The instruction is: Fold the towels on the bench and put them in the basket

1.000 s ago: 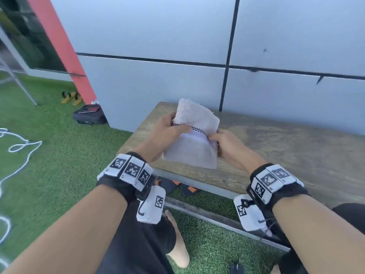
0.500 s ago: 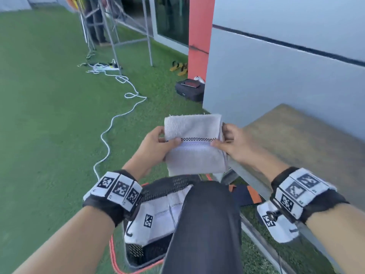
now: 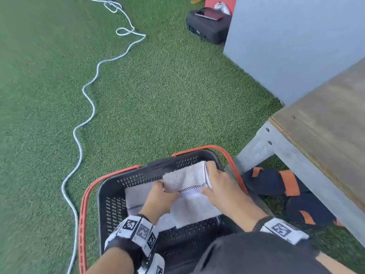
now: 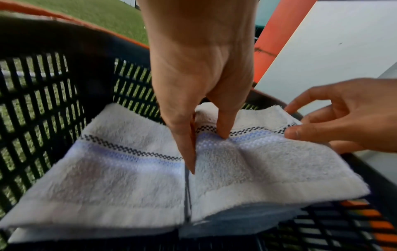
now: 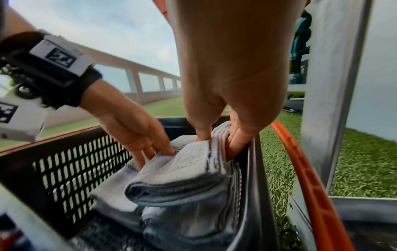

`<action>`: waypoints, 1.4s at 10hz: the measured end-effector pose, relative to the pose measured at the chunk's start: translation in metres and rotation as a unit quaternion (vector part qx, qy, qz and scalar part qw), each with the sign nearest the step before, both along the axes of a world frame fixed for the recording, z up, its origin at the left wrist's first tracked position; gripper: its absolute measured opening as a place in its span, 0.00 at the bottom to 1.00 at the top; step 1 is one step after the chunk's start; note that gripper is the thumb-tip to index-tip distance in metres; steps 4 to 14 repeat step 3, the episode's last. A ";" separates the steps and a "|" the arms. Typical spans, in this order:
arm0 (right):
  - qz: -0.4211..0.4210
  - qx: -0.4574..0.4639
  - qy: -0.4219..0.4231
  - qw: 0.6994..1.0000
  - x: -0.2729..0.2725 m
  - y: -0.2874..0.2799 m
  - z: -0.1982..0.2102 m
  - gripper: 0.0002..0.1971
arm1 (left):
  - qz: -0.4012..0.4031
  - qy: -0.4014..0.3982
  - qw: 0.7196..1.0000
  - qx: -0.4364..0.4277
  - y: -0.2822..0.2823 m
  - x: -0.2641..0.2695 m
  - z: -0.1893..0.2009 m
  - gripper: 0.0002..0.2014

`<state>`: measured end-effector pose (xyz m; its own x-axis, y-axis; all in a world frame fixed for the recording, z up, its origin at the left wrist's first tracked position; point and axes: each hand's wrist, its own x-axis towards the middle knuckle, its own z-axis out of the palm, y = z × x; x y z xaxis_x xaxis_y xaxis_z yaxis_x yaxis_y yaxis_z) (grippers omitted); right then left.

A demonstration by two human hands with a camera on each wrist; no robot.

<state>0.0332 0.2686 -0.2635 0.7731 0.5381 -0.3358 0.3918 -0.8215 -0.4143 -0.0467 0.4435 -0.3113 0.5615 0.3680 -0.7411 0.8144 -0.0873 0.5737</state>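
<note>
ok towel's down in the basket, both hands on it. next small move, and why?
Probably let go with both hands and lift them out. The folded towel already lies inside the black basket, beside another folded towel; the left hand and right hand only pinch its edges, so nothing seems left but release.

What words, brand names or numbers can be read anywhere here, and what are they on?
None can be read.
Black case on the grass: a small light mark on its side, too blurred to read.
Wristbands: black-and-white square code patterns, not letters.
Folded towel and basket: no writing visible.
</note>
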 end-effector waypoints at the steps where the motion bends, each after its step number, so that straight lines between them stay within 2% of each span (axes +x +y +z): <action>1: 0.082 -0.104 -0.072 0.989 -0.005 0.003 -0.020 0.32 | 0.014 0.021 1.000 -0.006 -0.005 0.004 -0.021 0.24; 2: 0.115 -0.162 -0.097 0.975 -0.007 0.010 -0.021 0.28 | 0.004 0.022 1.000 0.020 -0.008 0.007 -0.029 0.25; 3: 0.121 -0.170 -0.088 0.974 -0.007 0.011 -0.018 0.23 | 0.008 0.022 0.999 0.033 -0.008 0.010 -0.033 0.26; 14: 0.121 -0.170 -0.088 0.974 -0.007 0.011 -0.018 0.23 | 0.008 0.022 0.999 0.033 -0.008 0.010 -0.033 0.26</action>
